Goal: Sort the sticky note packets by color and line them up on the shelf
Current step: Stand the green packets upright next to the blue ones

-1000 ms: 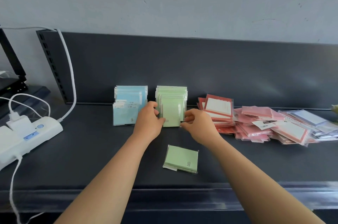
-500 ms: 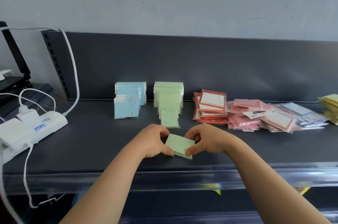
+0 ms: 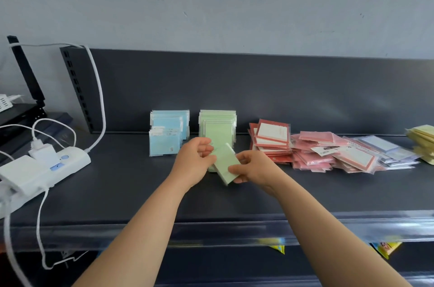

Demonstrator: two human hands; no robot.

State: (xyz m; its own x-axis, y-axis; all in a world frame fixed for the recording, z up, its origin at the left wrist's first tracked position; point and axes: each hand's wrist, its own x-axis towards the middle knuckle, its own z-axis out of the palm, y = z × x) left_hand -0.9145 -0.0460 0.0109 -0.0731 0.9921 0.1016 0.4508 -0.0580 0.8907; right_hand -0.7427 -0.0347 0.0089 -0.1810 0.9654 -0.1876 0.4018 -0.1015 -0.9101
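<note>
Right hand [image 3: 253, 167] pinches the lower right edge of a green packet [image 3: 225, 163], thumb on top, fingers curled under. Left hand [image 3: 195, 162] is curled onto the packet's upper left corner; both hands are clamped on the same packet. It is tilted, off the shelf [image 3: 117, 181], just in front of the green row [image 3: 217, 124].

- 12 o'clock from the hands: the green row, upright packets lined front to back, touching the back panel [image 3: 258, 89].
- 11 o'clock: blue row [image 3: 169, 131], also upright and lined up, just beside the green one with a gap between.
- 2 o'clock: red and pink pile [image 3: 312, 150], lying loose and overlapping, some red-bordered packets leaning on its left end. Unsorted.
- 3 o'clock, further out: a few lavender packets [image 3: 380, 146] flat at the pile's right end, then yellow packets [image 3: 422, 143] cut off by the frame edge.
- 9 o'clock: white power strip [image 3: 42, 169] with cables, well apart from the packets.

Progress, my read: blue looks done and green nearly done, with the held packet likely going to the front of the green row. Red, pink, lavender and yellow are not yet lined up, so under half complete.
</note>
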